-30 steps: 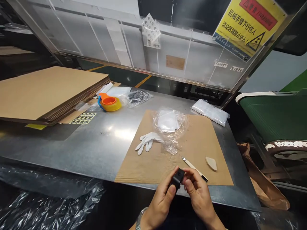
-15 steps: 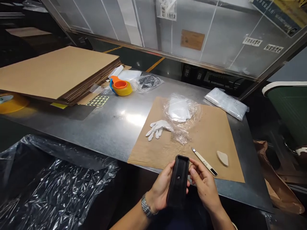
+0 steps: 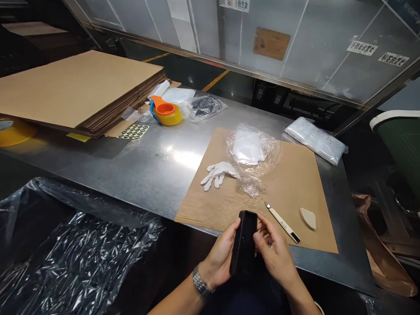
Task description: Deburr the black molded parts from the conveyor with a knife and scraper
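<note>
Black oblong plastic part point(image 3: 243, 243) was held in both hands, in front of the near edge of the metal surface point(image 3: 147, 162), over the dark gap below it. Long axis ran near-to-far, almost upright in view, top end tipped slightly right; far rounded end pointed toward the cardboard sheet point(image 3: 288, 188). Narrow side faced the camera.

Left hand point(image 3: 219, 258) was curled around the part's left side, thumb along the edge, fingers hidden behind it; gripped closed on it. Metal watch point(image 3: 200, 283) on that wrist. Right hand point(image 3: 274, 253) was half-curled, fingertips pressed against the part's upper right edge, thumb near the top; pinching it, not spread.

Just beyond the hands on the cardboard sheet: a slim white craft knife point(image 3: 282, 216), lying diagonally, blade end to the far left, marking on the handle too small to be sure. Right of it a small pale wedge-shaped piece point(image 3: 308, 218). Further back a white glove point(image 3: 218, 173), fingers pointing left, touching a crumpled clear plastic bag point(image 3: 252, 153) with something white inside.

Far right of the surface: a sealed white packet point(image 3: 316, 140). Far left: a stack of flat cardboard point(image 3: 75, 87), an orange-and-yellow tape dispenser point(image 3: 166, 113), a sheet of round dark stickers point(image 3: 134, 131), and a clear bag of dark items point(image 3: 203, 106). Black plastic liner point(image 3: 72, 253) sat below the surface at lower left.
</note>
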A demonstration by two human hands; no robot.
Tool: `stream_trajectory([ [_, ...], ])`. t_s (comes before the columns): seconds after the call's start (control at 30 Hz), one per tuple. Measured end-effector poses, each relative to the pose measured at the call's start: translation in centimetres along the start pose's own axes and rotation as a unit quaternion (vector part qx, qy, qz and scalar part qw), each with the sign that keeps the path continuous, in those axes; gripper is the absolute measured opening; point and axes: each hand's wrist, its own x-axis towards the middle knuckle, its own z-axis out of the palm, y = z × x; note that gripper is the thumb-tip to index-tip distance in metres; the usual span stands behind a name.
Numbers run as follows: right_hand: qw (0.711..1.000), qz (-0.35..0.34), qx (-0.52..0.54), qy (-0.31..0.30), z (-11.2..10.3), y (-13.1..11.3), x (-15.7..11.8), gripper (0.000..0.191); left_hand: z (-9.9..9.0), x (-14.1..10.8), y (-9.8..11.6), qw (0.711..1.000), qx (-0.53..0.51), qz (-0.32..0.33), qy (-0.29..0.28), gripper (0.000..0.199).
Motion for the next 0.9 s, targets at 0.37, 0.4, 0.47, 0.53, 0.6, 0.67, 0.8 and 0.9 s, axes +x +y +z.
stream_trajectory([
  [0.37,0.943,-0.181,-0.257,0.104,-3.4,-1.1,13.1,0.03,-1.5,7.5,1.4,0.854,0.348,0.358,0.145,0.05],
  [0.4,0.938,-0.188,-0.272,0.098,-3.6,-1.4,15.1,0.027,-1.8,8.0,1.4,0.835,0.37,0.374,0.158,0.049],
  [0.47,0.927,-0.192,-0.309,0.088,-3.6,-1.9,19.0,0.021,-2.6,8.7,1.2,0.799,0.41,0.4,0.183,0.048],
  [0.53,0.916,-0.185,-0.348,0.076,-3.2,-2.1,22.3,0.018,-3.2,9.1,1.0,0.767,0.437,0.426,0.2,0.049],
  [0.6,0.906,-0.177,-0.38,0.056,-2.6,-2.0,24.8,0.019,-3.7,9.4,0.8,0.717,0.489,0.448,0.216,0.049],
  [0.67,0.9,-0.17,-0.4,0.034,-2.0,-1.8,26.4,0.021,-4.1,9.5,0.8,0.648,0.557,0.462,0.238,0.048],
  [0.8,0.905,-0.158,-0.395,0.009,-1.6,-1.3,27.8,0.02,-4.8,9.2,1.0,0.569,0.594,0.491,0.286,0.045],
  [0.9,0.924,-0.157,-0.347,0.005,-2.3,-1.4,28.3,0.021,-4.5,8.6,1.9,0.594,0.559,0.504,0.282,0.043],
])
